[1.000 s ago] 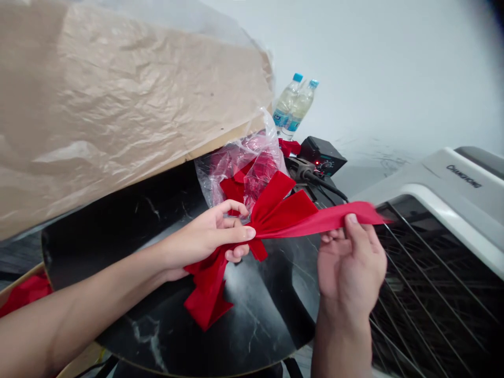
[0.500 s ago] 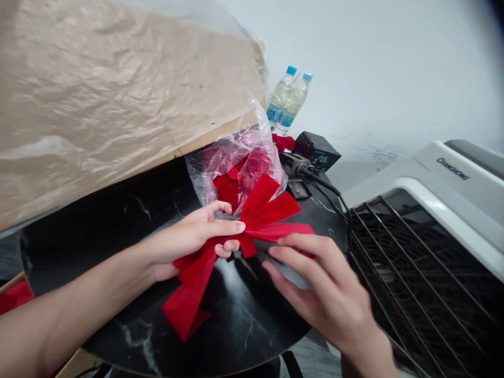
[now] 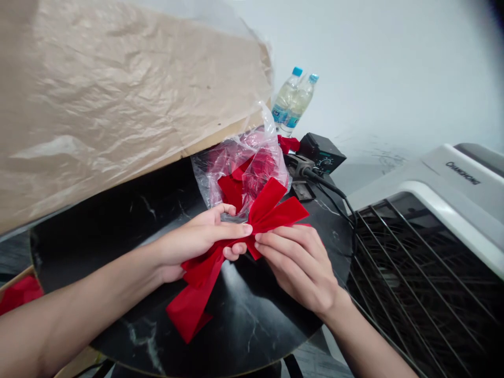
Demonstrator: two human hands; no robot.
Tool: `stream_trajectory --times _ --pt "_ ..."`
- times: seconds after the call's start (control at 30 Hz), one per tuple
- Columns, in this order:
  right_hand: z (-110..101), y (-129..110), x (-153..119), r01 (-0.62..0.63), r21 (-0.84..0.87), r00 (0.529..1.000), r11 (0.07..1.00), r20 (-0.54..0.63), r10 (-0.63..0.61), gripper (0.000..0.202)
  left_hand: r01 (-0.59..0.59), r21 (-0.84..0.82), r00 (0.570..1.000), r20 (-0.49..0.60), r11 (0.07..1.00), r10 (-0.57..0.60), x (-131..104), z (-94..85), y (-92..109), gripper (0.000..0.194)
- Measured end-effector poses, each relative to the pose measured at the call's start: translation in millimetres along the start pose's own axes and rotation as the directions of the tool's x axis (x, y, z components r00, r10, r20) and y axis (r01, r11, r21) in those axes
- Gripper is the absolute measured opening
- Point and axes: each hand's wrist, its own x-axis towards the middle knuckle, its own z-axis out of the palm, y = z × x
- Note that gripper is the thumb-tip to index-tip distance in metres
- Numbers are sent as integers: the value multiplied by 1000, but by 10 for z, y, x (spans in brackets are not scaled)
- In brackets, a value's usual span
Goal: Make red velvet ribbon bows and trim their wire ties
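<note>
A red fabric bow [image 3: 277, 212] with several wide loops and tails is held over the black marbled table. My left hand [image 3: 214, 233] pinches it near the middle, thumb on top and fingers curled beneath. One tail hangs down to the lower left. My right hand [image 3: 295, 262] is closed on the bow just right of its centre, thumb and fingertips pressed together and covering part of a tail. Behind the bow lies a clear plastic bag [image 3: 252, 157] with more red fabric pieces in it.
Plastic-covered brown board [image 3: 137, 94] fills the upper left. Two bottles [image 3: 293, 102], a black control box [image 3: 321, 152] and a cable stand behind the black table [image 3: 149, 294]. At the right is a white appliance with a dark grille [image 3: 417, 252]. Red fabric [image 3: 21, 294] lies lower left.
My right hand has moved left to the bow's middle and its fingers have closed on the fabric. My left hand keeps its pinch. The whole view has shifted slightly.
</note>
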Motion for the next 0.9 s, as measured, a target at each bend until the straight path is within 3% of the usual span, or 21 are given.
stream_trajectory --times 0.2,0.37,0.53,0.9 --pt "6 -30 10 -72 0 993 997 -91 72 31 -21 -58 1000 -10 998 20 -19 27 24 31" --pt "-40 20 17 21 -27 1000 999 -2 -21 23 -25 -15 1000 14 1000 25 -10 -1 -9 34" --pt "-44 119 97 96 62 993 993 64 -100 20 -55 27 998 -5 998 55 2 14 -36 39" --pt "-233 166 304 191 22 975 981 108 -193 10 -204 116 973 137 972 188 -1 -39 -29 46"
